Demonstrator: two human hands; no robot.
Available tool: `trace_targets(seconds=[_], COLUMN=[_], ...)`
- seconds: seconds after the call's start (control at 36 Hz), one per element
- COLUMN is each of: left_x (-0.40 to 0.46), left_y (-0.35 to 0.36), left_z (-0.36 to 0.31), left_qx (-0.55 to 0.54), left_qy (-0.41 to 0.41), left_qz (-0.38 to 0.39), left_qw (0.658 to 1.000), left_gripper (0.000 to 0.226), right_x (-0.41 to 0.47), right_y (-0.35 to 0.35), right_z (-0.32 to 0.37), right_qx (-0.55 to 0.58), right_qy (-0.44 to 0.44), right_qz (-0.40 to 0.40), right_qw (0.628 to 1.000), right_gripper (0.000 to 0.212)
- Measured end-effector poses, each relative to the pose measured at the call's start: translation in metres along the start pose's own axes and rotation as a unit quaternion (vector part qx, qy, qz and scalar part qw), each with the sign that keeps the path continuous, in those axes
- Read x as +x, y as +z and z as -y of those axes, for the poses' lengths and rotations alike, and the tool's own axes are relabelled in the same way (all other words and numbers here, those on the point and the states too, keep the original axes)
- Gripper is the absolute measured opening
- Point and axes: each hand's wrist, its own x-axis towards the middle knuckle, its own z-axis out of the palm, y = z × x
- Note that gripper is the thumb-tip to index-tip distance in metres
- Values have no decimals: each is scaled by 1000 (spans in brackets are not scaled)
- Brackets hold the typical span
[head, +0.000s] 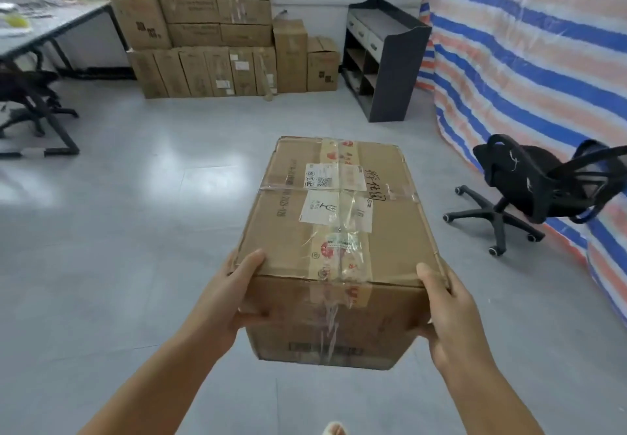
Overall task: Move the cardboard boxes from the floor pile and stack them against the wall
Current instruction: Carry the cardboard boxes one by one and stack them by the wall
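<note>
Cardboard box (339, 231) was carried clear of the floor, well short of the wall stack (203, 34). Left hand (234, 295) and right hand (448, 309) each clasped a near corner, thumbs on top. Best kept level and set squarely onto a low, flat-topped carton beside the shelf unit (386, 57).

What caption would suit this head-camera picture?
Both hands, left hand and right hand, carry a taped cardboard box toward stacked boxes at the wall.
</note>
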Motion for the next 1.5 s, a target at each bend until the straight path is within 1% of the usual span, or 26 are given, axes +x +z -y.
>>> trace_targets(seconds=[0.08, 0.22, 0.31, 0.39, 0.5, 0.69, 0.83, 0.89, 1.0, 1.22, 1.33, 1.5], left_x=[33, 85, 119, 167, 240, 372, 451, 480, 538, 672, 742, 840], left_y=[26, 57, 72, 85, 101, 123, 139, 146, 162, 219, 254, 300], left_z=[-12, -33, -47, -61, -84, -163, -218, -235, -267, -319, -351, -404], left_qx=[-15, -29, -22, -21, -23, -31, -26, -21, -22, -39, -54, -67], left_qy=[-1, -8, -4, -10, -13, -22, -9, -7, -2, 11, 17, 24], left_qz=[-16, -29, -40, -54, -52, -33, -25, -21, -14, -24, -36, -53], left_qw=[1000, 999, 999, 998, 998, 999, 999, 1000, 1000, 999, 998, 996], left_gripper=[29, 30, 28, 31, 30, 31, 24, 18, 11, 10, 15, 29], right_x=[53, 121, 158, 206, 273, 388, 463, 491, 549, 696, 779, 897], right_y=[8, 23, 39, 62, 97, 178, 231, 247, 276, 330, 358, 405], right_z=[21, 43, 54, 62, 72, 117, 150, 161, 182, 223, 254, 303], right_qx=[-21, -36, -35, -39, -40, -28, -29, -27, -33, -58, -60, -72], right_qy=[-1, -7, 0, 4, -8, -6, -19, -23, -28, -47, -53, -61], right_qz=[22, 46, 47, 50, 39, 25, 6, 0, 8, 41, 66, 89], right_qw=[1000, 998, 998, 998, 998, 999, 999, 999, 999, 996, 995, 992], right_gripper=[30, 30, 31, 31, 31, 20, 28, 25, 16, 11, 13, 13])
